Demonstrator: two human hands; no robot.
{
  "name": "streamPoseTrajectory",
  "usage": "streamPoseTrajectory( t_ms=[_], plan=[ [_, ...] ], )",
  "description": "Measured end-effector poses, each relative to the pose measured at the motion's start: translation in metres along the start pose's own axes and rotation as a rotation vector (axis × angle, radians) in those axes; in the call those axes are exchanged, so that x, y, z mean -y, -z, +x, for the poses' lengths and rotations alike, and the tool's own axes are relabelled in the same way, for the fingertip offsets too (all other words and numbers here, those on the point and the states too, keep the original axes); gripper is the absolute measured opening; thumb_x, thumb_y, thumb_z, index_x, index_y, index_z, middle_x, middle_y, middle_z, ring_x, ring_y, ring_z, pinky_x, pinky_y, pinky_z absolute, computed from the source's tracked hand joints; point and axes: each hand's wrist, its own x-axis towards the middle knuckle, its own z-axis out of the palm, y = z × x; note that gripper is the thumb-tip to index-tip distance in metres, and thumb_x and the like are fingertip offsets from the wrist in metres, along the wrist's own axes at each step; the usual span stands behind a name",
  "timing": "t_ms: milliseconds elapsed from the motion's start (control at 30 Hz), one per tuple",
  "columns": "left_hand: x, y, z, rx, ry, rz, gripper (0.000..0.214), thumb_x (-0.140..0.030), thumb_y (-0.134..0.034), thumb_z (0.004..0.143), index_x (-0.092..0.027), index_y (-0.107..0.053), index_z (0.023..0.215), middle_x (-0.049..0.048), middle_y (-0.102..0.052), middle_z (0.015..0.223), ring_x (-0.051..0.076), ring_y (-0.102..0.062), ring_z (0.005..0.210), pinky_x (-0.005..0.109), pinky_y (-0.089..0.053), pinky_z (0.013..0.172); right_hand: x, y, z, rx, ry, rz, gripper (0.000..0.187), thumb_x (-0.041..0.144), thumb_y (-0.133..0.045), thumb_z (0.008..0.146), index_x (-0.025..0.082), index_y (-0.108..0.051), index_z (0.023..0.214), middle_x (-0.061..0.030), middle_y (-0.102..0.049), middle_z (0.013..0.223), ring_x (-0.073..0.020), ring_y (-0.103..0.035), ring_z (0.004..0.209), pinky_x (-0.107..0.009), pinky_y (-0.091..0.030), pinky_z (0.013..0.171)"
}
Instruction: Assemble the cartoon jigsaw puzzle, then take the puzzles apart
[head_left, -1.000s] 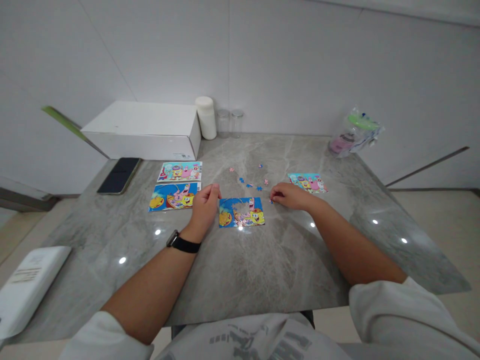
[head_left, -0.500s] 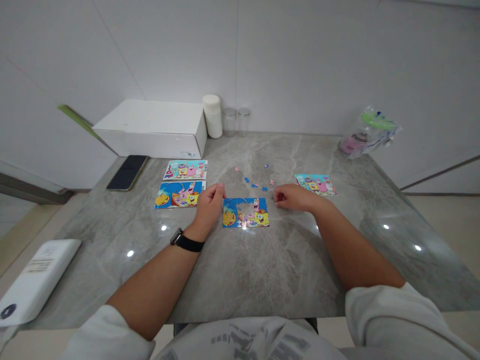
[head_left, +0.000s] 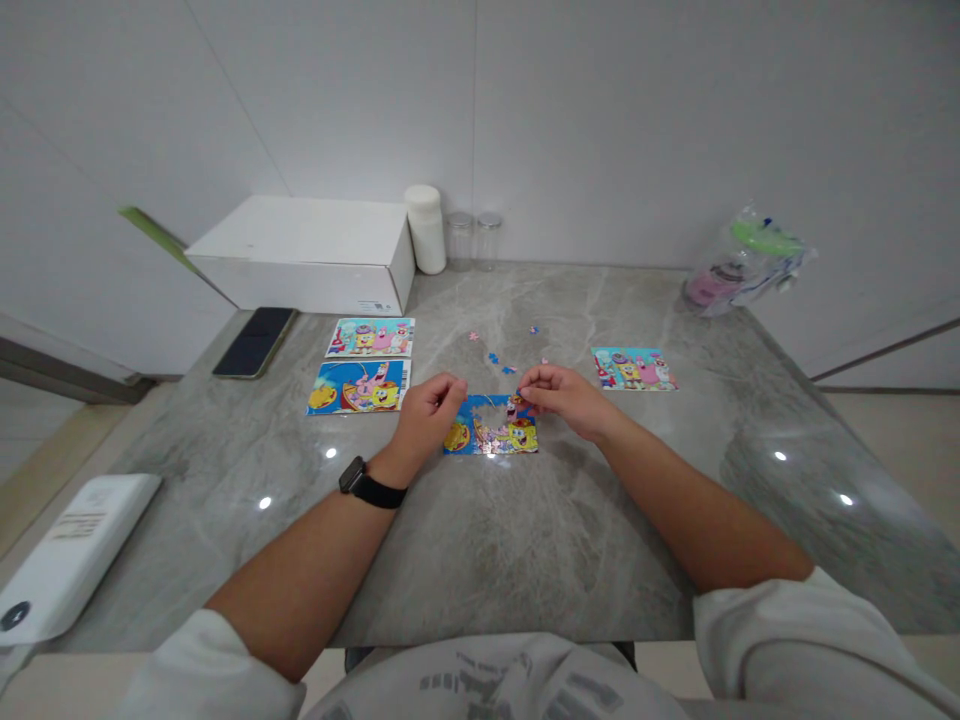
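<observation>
A partly assembled jigsaw puzzle [head_left: 459, 437] with cartoon figures lies in the middle of the table, with a gap in its upper middle. My left hand [head_left: 430, 408] is curled closed over its upper left corner, thumb against forefinger; whatever may be between them is hidden. At the upper right corner, my right hand [head_left: 564, 398] pinches a small blue puzzle piece [head_left: 520, 392], partly covered by the fingertips. Loose puzzle pieces [head_left: 493, 358] lie scattered behind the puzzle. Left of my left hand are two picture cards [head_left: 358, 387], one behind the other.
Another cartoon picture [head_left: 635, 370] lies to the right. A phone [head_left: 255, 342], a white box [head_left: 300, 255], a white bottle [head_left: 426, 230] and two glass jars [head_left: 487, 242] stand or lie farther back. A bagged cup [head_left: 724, 275] is at back right, a white device [head_left: 82, 555] at left.
My right hand has moved left to the puzzle's upper right corner and now pinches near a blue piece. My left hand has shifted slightly right, over the upper left corner.
</observation>
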Motion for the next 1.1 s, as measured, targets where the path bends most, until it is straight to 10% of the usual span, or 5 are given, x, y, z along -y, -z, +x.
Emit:
streamPoseTrajectory(
  t_ms=[233, 1100],
  plan=[
    [0.000, -0.005, -0.005, 0.195, -0.059, 0.068, 0.026, -0.043, -0.065, 0.096, -0.019, -0.070, 0.087, -0.0044, -0.059, 0.064, 0.012, -0.051, 0.059, 0.024, -0.038, 0.059, -0.002, -0.020, -0.006, -0.036, 0.038, 0.088, 0.040, 0.046, -0.093, 0.068, 0.020, -0.070, 0.086, -0.0005, -0.073, 0.080, -0.0136, -0.066, 0.072, -0.025, -0.053, 0.066],
    [0.000, -0.008, -0.002, 0.349, 0.011, 0.091, 0.030, -0.042, -0.062, 0.096, -0.017, -0.075, 0.085, -0.0020, -0.066, 0.067, 0.011, -0.051, 0.059, 0.023, -0.036, 0.057, -0.016, -0.036, -0.001, -0.091, 0.293, -0.450, 0.016, 0.033, -0.069, 0.086, 0.020, -0.074, 0.093, -0.0009, -0.072, 0.084, -0.0150, -0.062, 0.075, -0.027, -0.047, 0.070]
  ],
)
